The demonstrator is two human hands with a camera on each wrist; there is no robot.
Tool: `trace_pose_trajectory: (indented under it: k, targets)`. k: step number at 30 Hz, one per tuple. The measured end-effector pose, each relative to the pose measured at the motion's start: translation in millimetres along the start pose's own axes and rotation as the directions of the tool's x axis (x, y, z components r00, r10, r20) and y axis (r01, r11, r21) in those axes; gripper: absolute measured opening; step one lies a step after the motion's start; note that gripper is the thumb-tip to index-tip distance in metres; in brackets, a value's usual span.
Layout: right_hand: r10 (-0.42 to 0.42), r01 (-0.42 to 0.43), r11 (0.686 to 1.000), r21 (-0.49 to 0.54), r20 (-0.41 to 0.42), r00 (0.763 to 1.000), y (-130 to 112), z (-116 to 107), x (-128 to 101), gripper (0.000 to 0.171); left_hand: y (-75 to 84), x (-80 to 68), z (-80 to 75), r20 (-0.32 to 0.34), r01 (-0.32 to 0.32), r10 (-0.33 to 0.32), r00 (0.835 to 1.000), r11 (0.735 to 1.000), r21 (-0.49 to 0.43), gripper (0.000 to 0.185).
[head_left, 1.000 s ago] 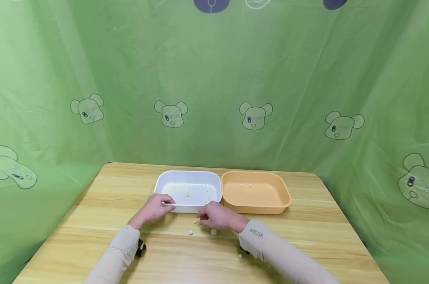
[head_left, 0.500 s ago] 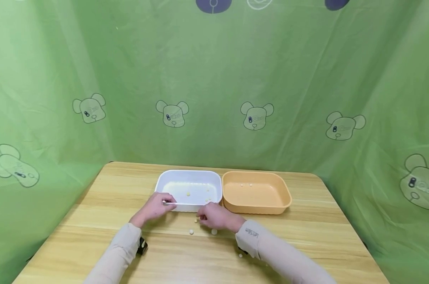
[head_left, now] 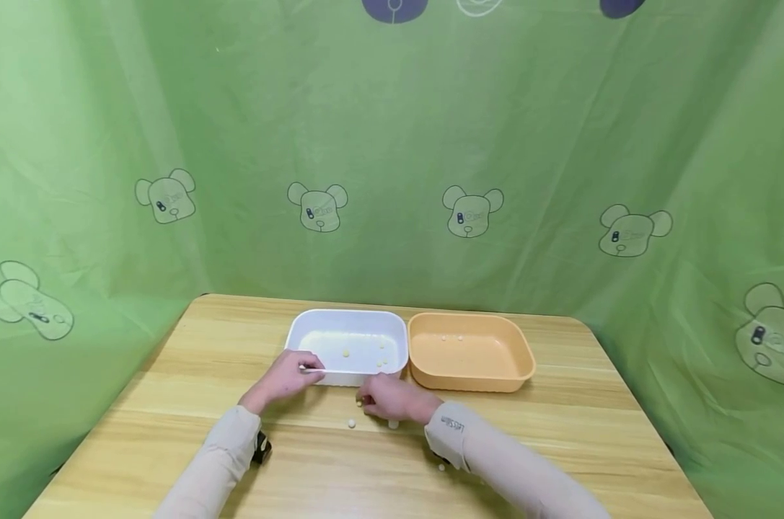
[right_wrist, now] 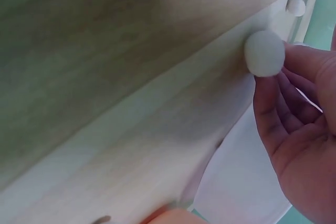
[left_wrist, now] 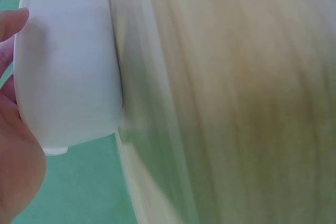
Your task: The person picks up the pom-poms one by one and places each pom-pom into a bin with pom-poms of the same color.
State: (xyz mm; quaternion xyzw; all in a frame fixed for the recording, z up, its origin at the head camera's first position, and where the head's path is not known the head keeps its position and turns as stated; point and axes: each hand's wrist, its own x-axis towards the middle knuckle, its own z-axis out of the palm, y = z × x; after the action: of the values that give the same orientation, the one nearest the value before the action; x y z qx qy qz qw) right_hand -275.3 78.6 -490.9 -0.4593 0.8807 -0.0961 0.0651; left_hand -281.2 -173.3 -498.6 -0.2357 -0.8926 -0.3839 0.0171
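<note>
My left hand (head_left: 289, 375) grips the near rim of a white plastic bin (head_left: 348, 378) at its left part. In the left wrist view the thumb (left_wrist: 14, 23) lies over the bin's edge. In front of the bin's right end, my right hand (head_left: 392, 396) is low over the table, its thumb and fingertips pinching a small yellow ball (head_left: 359, 404). A larger white ball (right_wrist: 265, 53) covers those fingertips in the right wrist view. Another white ball (head_left: 351, 424) lies just to the near left of the right hand.
An orange bin (head_left: 472, 383) stands against the white bin's right side, with two small pale balls inside. Several yellow bits (head_left: 346, 354) lie in the white bin. A white ball (head_left: 441, 468) rests near the right cuff. Green curtain (head_left: 392, 267) surrounds the wooden table (head_left: 327, 476).
The right hand's fingertips have moved slightly left and closed in on the small yellow ball. My left hand has kept its grip on the white bin. The head view has shifted slightly.
</note>
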Motion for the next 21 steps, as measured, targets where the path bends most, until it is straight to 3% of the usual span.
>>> trace_pose_trajectory:
  k: [7, 21]
  targets:
    - [0.028, -0.029, 0.998, 0.050, 0.034, 0.999, 0.6, 2.7, 0.9, 0.011, -0.1, -0.4, -0.1, -0.005, -0.014, 0.014, 1.000, 1.000, 0.015, 0.009]
    - [0.023, -0.029, 0.990, 0.136, 0.043, 0.999, 3.6, 5.1, 0.5, 0.008, 0.3, -1.1, 1.6, -0.011, 0.001, -0.001, 1.000, 1.000, 0.015, 0.008]
